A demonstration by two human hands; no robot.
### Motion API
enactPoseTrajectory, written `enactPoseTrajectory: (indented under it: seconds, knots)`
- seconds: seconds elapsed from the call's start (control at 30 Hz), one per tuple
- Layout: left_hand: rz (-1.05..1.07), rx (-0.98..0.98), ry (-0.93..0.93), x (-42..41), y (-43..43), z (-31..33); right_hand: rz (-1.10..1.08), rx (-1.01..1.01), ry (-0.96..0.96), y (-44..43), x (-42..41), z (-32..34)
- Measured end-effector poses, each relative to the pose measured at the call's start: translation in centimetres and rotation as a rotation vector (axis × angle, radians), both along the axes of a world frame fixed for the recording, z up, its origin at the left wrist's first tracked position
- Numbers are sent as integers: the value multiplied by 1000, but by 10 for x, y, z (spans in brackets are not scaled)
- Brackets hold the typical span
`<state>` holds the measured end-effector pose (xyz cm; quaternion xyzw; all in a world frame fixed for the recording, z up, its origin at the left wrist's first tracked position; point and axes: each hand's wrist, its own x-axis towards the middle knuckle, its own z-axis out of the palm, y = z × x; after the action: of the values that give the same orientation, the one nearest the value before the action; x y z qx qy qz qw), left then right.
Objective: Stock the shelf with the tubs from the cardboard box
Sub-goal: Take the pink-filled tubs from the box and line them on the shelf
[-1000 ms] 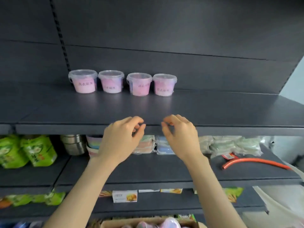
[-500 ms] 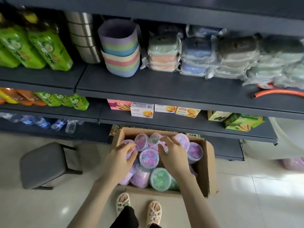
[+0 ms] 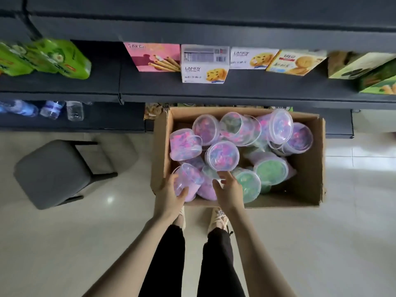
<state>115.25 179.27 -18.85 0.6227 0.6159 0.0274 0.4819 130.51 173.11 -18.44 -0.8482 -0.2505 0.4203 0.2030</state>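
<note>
Brown cardboard box [image 3: 308,185] stands open on the pale floor [image 3: 64,243], its far wall under the dark shelf edge [image 3: 235,97]. Bare bottom shows at its near right corner.

Your left hand [image 3: 171,196] crosses the near-left corner, fingers curled round a tilted clear plastic tub of pink-purple filling [image 3: 189,179].

Your right hand [image 3: 230,189]: fingers loosely spread at the rim of a lid-up tub [image 3: 222,155]; cannot tell whether it holds anything.

Grey stool [image 3: 53,174] stands well apart to the left.

grey stool [image 3: 53,172], biscuit boxes [image 3: 204,65], green packets [image 3: 49,58], water bottles [image 3: 51,109]
</note>
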Motion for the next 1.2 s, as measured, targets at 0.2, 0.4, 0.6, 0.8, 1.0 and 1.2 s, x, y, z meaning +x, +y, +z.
enactPoseTrajectory:
  seconds: [0.2, 0.4, 0.6, 0.8, 1.0, 1.2]
  knots:
    - [-115, -65, -22, 3, 9, -51, -207, -86, 111, -6, -7, -57]
    - [-183, -88, -62, 8, 20, -74, -246, -133, 128, -17, -4, -96]
    - [-147, -46, 39, 13, 24, -85, -303, -43, 152, -20, 5, -108]
    - [109, 4, 185, 24, 20, -60, -599, 127, 463, -34, 4, -87]
    - [745, -475, -127, 39, 16, -42, -618, 305, 837, -28, -9, -50]
    - [634, -893, -414, 66, 15, -17, -613, 358, 696, 4, 2, -29]
